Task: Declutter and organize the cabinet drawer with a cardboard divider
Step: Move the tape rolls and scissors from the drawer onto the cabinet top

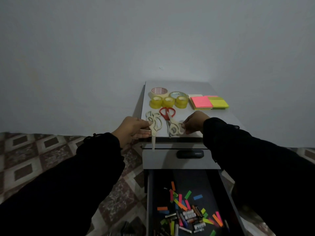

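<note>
Cream scissors (154,125) pinched by left hand (133,127), right hand (194,122) gripping second pair (175,131)

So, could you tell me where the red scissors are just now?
The red scissors lie on the cabinet top, in front of the yellow tape rolls, between two cream scissors.

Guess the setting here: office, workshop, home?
Probably a home room: a small grey cabinet against a bare wall, a patterned rug on the floor, and stationery such as tape rolls and sticky notes.
</note>
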`<state>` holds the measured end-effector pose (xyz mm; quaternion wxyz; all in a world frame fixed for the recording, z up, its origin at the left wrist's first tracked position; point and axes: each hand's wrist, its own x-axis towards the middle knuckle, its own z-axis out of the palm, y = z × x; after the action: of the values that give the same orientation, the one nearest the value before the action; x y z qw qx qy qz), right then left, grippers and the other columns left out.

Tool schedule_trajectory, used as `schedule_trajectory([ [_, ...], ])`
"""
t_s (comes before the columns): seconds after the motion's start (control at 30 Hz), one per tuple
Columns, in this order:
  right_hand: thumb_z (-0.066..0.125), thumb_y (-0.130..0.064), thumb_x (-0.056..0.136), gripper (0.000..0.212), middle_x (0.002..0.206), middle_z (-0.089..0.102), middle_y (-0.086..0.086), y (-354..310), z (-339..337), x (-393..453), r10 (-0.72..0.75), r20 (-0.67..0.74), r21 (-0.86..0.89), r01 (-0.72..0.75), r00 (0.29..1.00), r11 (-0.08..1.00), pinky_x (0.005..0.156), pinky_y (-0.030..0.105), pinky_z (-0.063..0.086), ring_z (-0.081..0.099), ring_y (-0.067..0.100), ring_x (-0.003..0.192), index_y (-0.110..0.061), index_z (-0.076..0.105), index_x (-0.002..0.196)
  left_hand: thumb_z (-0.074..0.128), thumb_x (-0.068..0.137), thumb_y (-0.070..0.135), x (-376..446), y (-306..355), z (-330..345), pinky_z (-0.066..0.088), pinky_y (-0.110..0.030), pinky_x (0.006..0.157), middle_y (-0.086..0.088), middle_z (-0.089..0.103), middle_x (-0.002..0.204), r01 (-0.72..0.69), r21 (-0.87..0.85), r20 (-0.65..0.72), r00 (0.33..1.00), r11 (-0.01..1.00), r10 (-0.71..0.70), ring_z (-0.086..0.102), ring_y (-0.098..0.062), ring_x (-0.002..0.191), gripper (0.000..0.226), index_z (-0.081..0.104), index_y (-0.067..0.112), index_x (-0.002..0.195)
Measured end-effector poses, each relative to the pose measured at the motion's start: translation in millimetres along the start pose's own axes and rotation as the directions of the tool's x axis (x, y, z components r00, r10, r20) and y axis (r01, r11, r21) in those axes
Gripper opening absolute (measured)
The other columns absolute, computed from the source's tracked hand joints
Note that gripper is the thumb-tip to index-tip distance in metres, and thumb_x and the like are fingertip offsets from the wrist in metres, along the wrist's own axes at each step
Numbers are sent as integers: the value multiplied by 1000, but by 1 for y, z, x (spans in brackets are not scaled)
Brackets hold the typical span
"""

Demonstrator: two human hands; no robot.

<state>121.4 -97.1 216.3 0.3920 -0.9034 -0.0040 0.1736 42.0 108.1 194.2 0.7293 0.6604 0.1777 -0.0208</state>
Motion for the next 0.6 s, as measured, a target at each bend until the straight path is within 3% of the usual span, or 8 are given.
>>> schedule_trajectory([
  [0.07,67,-1,81,24,87,70,11,-3,-1,12,-10,-21,-10,10,1000,1000,86,33,55,65,21,78,6,66,105,67,85,8,8,3,0,57,-24,50,-9,68,56,-1,5,-3,1000,1000,1,66,-15,48,13,58,1,77],
  [0.2,63,0,83,27,75,61,9,-5,-4,28,6,-23,21,-5,1000,1000,64,26,55,61,19,64,6,61,109,67,85,10,22,7,0,57,-23,51,-10,68,59,-10,26,-13,1000,1000,11,66,-14,48,14,59,1,79],
  [0.4,64,-5,84,28,76,64,10,2,0,39,-9,-36,-8,8,999,1000,63,29,55,63,20,65,5,62,110,65,87,8,37,11,12,55,-22,46,-18,62,73,-13,60,-53,998,998,16,63,-12,41,14,56,0,79],
  [0.5,70,-12,81,29,92,70,18,4,0,41,-44,-63,-45,41,997,998,82,41,56,66,28,78,6,66,104,65,87,7,47,14,21,53,-21,42,-18,61,72,-16,80,-69,997,997,22,61,-12,39,15,55,-1,79],
  [0.6,73,-13,79,28,86,66,14,4,-4,40,-79,-67,-64,75,995,995,80,42,56,61,25,70,7,67,99,65,87,7,60,18,32,54,-21,44,-16,62,72,-17,97,-89,996,995,26,61,-11,38,15,56,-2,78],
])
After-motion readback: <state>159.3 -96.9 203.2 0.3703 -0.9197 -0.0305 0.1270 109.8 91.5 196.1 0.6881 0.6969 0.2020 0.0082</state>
